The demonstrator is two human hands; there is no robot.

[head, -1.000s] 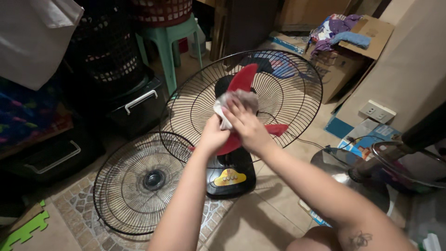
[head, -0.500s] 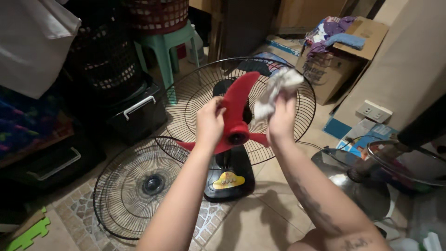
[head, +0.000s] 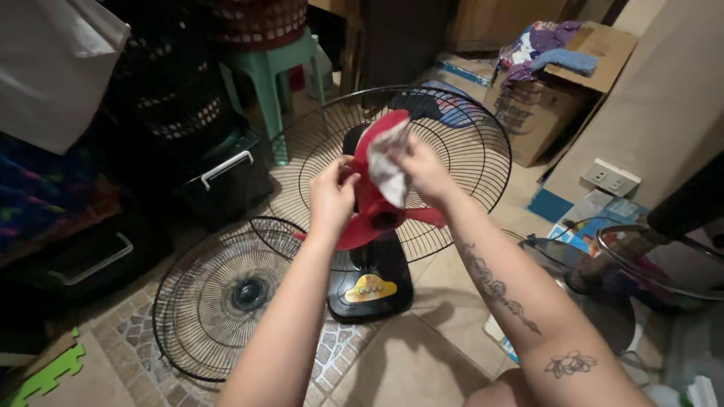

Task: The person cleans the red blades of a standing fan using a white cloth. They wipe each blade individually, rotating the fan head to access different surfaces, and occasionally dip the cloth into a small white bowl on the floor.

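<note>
A red fan blade (head: 375,215) sits on the hub of a black fan (head: 369,283) standing on the floor, with the rear wire guard (head: 467,151) behind it. My left hand (head: 332,194) grips the left edge of the upper blade. My right hand (head: 422,172) presses a crumpled grey-white cloth (head: 386,162) against that same blade from the right. The front wire guard (head: 226,298) lies detached on the tiled floor, leaning at the fan's left.
A green plastic stool (head: 271,68) and dark crates (head: 170,98) stand behind left. A cardboard box with clothes (head: 558,68) is at the back right, a wall socket (head: 611,178) beside it. A second fan's stand and guard (head: 641,256) lie at right.
My right hand brought the cloth down from the upper right of the guard back onto the upper blade. The left hand stayed on the blade's edge.
</note>
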